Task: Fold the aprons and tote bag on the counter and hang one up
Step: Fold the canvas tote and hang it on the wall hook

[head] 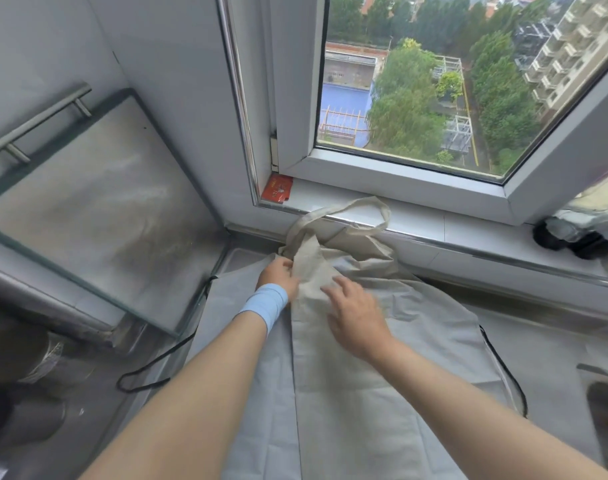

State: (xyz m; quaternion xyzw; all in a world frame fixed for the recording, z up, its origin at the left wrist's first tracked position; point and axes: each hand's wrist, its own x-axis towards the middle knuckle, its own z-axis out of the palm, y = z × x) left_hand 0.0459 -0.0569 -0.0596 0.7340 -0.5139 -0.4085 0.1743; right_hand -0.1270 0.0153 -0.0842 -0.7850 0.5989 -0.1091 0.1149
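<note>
left hand (278,273) pinches beige canvas tote bag (330,358) mouth, right hand (356,318) open flat on it; tuck handles (385,216) inward before folding

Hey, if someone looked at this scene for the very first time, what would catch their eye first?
The two hands at centre stand out first: the left hand, above a light blue wristband, grips the beige tote bag near its handles, and the right hand reaches over it with fingers straight. The bag lies on a grey apron spread beneath it. Behind, the window looks down from high up on trees and rooftops.
</note>
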